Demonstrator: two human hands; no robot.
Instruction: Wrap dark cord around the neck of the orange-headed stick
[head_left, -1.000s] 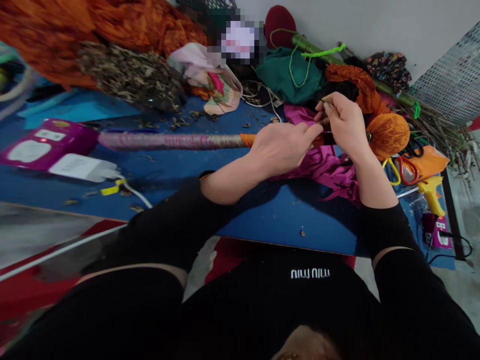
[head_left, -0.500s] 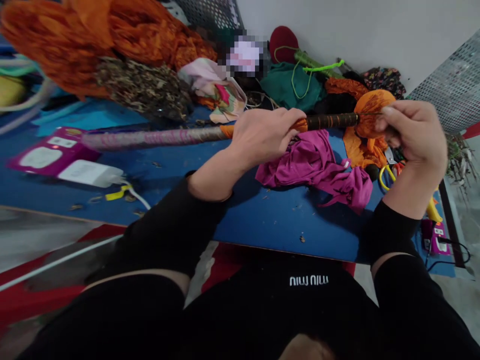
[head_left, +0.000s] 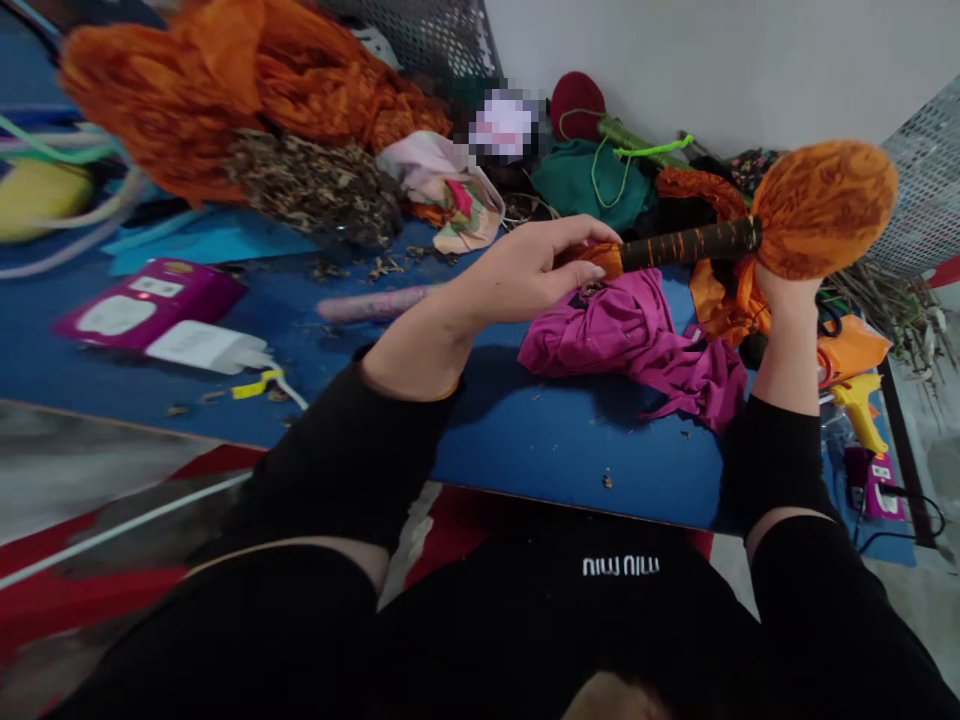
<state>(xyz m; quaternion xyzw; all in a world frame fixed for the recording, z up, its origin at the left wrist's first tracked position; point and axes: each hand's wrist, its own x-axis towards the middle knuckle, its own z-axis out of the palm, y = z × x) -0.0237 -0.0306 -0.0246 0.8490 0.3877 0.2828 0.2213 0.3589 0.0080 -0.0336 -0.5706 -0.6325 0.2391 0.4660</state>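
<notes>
My left hand (head_left: pixel 544 262) is closed around a long stick (head_left: pixel 694 245) wrapped in orange cloth and dark windings. At its right end is a rounded head (head_left: pixel 832 208) covered in patterned orange cloth. The stick's paler, patterned end (head_left: pixel 375 303) shows to the left beyond my forearm. My right hand (head_left: pixel 787 285) is behind and below the orange head, close to its neck. Its fingers are hidden there, so whether they grip anything cannot be seen. Under the stick, a crumpled magenta cloth (head_left: pixel 630 325) lies on the blue table (head_left: pixel 525 440).
Orange fabric (head_left: pixel 300 85) and a dry, brown plant-like bundle (head_left: pixel 315 185) are piled at the back left. Toward the front left is a purple power socket box (head_left: pixel 154 300) with a white plug. A yellow-handled tool (head_left: pixel 859 410) and another purple socket box (head_left: pixel 874 485) are at right.
The stick has shifted to the right, bringing its orange head up and into fuller view. My right hand, earlier pinching thread at the neck, has gone behind the head.
</notes>
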